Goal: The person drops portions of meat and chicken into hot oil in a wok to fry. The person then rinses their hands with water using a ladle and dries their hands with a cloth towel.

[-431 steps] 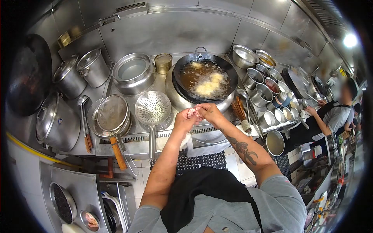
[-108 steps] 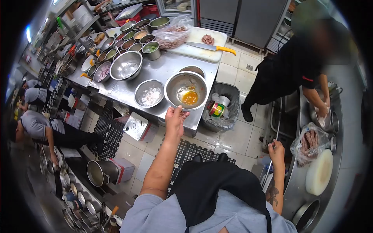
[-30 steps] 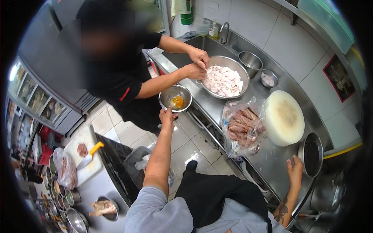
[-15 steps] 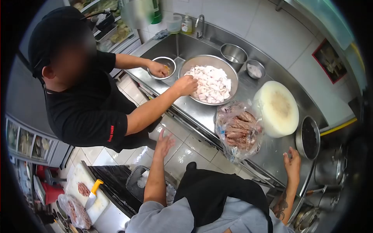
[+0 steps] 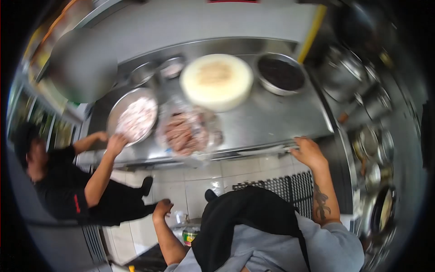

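My right hand (image 5: 309, 152) is at the front edge of the steel counter (image 5: 272, 122), fingers bent and apart, with nothing visible in them. I cannot tell whether it touches the edge. Low over the floor on the left, my left hand (image 5: 163, 209) is loosely curled and slightly blurred, with no object visible in it. Nearest on the counter lies a clear plastic bag of reddish-brown raw pieces (image 5: 183, 133). Behind it stands a thick round white chopping block (image 5: 216, 81). To the right is a metal bowl with dark contents (image 5: 281, 74).
A co-worker (image 5: 59, 186) at the left has a hand at a large bowl of pale pieces (image 5: 137, 115). Smaller metal bowls (image 5: 144, 74) stand behind it. Pots and pans (image 5: 344, 77) crowd the right side. A black perforated mat (image 5: 281, 192) lies on the floor.
My view has swung to the right, so the counter now runs across the frame. My right hand has come to the counter's front edge; my left hand is lower, its fingers more curled.
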A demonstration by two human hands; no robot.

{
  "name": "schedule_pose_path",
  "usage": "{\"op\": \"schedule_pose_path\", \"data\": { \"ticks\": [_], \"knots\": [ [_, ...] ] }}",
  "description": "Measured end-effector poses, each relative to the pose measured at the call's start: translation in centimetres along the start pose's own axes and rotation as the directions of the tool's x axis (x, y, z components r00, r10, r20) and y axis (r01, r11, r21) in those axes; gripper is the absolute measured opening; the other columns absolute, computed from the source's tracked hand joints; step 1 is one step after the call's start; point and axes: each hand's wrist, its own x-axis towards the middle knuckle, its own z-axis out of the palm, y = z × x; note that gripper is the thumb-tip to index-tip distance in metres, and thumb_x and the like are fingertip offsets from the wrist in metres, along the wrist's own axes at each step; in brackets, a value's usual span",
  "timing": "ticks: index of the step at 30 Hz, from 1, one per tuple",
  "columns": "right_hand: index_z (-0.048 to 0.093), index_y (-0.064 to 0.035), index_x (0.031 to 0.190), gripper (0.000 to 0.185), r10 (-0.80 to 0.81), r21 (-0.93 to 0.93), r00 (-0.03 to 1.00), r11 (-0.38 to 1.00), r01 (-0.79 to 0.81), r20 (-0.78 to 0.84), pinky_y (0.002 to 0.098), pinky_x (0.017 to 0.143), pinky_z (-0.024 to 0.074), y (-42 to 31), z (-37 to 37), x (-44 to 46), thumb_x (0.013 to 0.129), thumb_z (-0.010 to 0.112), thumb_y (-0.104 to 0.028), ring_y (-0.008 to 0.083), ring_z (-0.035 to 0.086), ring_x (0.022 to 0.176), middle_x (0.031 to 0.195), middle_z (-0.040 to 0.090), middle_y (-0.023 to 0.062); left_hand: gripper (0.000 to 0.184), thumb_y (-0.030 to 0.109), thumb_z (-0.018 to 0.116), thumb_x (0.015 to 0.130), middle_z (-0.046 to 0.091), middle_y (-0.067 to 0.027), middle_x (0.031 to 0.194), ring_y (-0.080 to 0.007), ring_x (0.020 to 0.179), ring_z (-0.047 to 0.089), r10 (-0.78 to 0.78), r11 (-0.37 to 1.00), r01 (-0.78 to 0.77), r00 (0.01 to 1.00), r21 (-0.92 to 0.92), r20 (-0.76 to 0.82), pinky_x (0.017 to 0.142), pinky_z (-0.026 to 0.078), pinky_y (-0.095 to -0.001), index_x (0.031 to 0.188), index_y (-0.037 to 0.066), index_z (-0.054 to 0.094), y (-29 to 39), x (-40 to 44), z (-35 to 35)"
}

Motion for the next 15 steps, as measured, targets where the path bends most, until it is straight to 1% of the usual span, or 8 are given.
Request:
{"op": "schedule_pose_path", "data": {
  "ticks": [3,4,6,8,9,12,14,15],
  "knots": [
    [0.061,0.0009,0.091,0.033,0.054,-0.149,0.984,0.988,-0.028,0.172,0.0433,0.079,0.0473,4.7,-0.5,-3.3,0.074,0.066,-0.027,0.0355,0.059,0.092,0.092,0.062,0.0204,0.033,0.021,0.066,0.079,0.057,-0.0132,0.067,-0.0217,0.049,0.057,-0.025,0.999,0.02,0.994,0.04,0.111,0.04,0.049,-0.0345,0.1,-0.001,0.055,3.3,0.1,2.9],
    [0.062,0.0006,0.089,0.031,0.04,-0.132,0.984,0.991,-0.017,0.174,0.0434,0.078,0.0477,5.1,-1.7,-4.3,0.073,0.066,-0.027,0.0352,0.06,0.091,0.091,0.063,0.0198,0.034,0.02,0.067,0.078,0.057,-0.0133,0.068,-0.0218,0.049,0.057,-0.036,0.998,0.03,0.991,0.05,0.127,0.04,0.049,-0.0342,0.103,0.0,0.055,4.9,0.0,3.8],
    [0.063,0.0009,0.084,0.03,-0.015,-0.075,0.988,0.997,0.026,0.151,0.0433,0.077,0.0484,5.6,-4.4,-6.2,0.073,0.066,-0.027,0.0346,0.061,0.088,0.089,0.063,0.0191,0.041,0.019,0.069,0.077,0.059,-0.0137,0.073,-0.0222,0.05,0.058,-0.141,0.972,0.096,0.968,0.213,0.205,0.041,0.049,-0.0338,0.109,-0.001,0.054,9.0,0.5,5.4],
    [0.064,0.0014,0.08,0.029,-0.07,-0.024,0.994,0.997,0.072,0.086,0.0428,0.075,0.0493,6.4,-6.1,-8.0,0.073,0.066,-0.027,0.034,0.062,0.085,0.086,0.064,0.0188,0.042,0.019,0.067,0.079,0.061,-0.0153,0.082,-0.0254,0.056,0.062,-0.104,0.942,0.029,0.973,0.336,0.208,0.043,0.05,-0.0348,0.112,-0.002,0.053,13.6,-0.6,7.8],
    [0.064,0.0014,0.079,0.029,-0.085,-0.016,0.995,0.996,0.086,0.049,0.0425,0.074,0.0497,6.9,-6.5,-8.9,0.073,0.066,-0.027,0.0338,0.062,0.084,0.083,0.064,0.0185,0.044,0.019,0.066,0.079,0.062,-0.0165,0.09,-0.0272,0.064,0.065,-0.079,0.93,-0.017,0.966,0.368,0.246,0.046,0.052,-0.0358,0.115,-0.003,0.052,15.3,-0.4,8.9],
    [0.064,0.0011,0.078,0.028,0.002,-0.005,0.999,1.0,-0.001,0.054,0.0422,0.074,0.05,9.4,-6.2,-11.7,0.073,0.066,-0.026,0.0333,0.062,0.083,0.082,0.064,0.0183,0.045,0.02,0.065,0.08,0.062,-0.0181,0.097,-0.0285,0.072,0.066,-0.006,0.899,-0.156,0.931,0.41,0.366,0.049,0.054,-0.0362,0.116,-0.004,0.052,21.6,-2.4,12.1],
    [0.064,0.0016,0.079,0.029,0.096,-0.006,0.992,0.995,-0.096,0.087,0.0421,0.074,0.05,11.4,-6.0,-13.9,0.073,0.065,-0.027,0.0334,0.062,0.084,0.084,0.065,0.0185,0.049,0.021,0.065,0.079,0.062,-0.0174,0.097,-0.026,0.072,0.066,0.058,0.885,-0.238,0.909,0.4,0.412,0.05,0.054,-0.0344,0.118,-0.005,0.051,25.4,-4.2,14.1],
    [0.064,0.0025,0.079,0.031,0.181,0.001,0.977,0.983,-0.182,0.112,0.042,0.074,0.0499,12.9,-5.1,-14.9,0.073,0.065,-0.028,0.0334,0.063,0.084,0.084,0.065,0.0186,0.046,0.02,0.064,0.08,0.062,-0.0148,0.096,-0.0247,0.071,0.066,0.13,0.871,-0.325,0.875,0.368,0.467,0.051,0.054,-0.0338,0.117,-0.004,0.051,26.9,-4.1,14.8]
  ]
}}
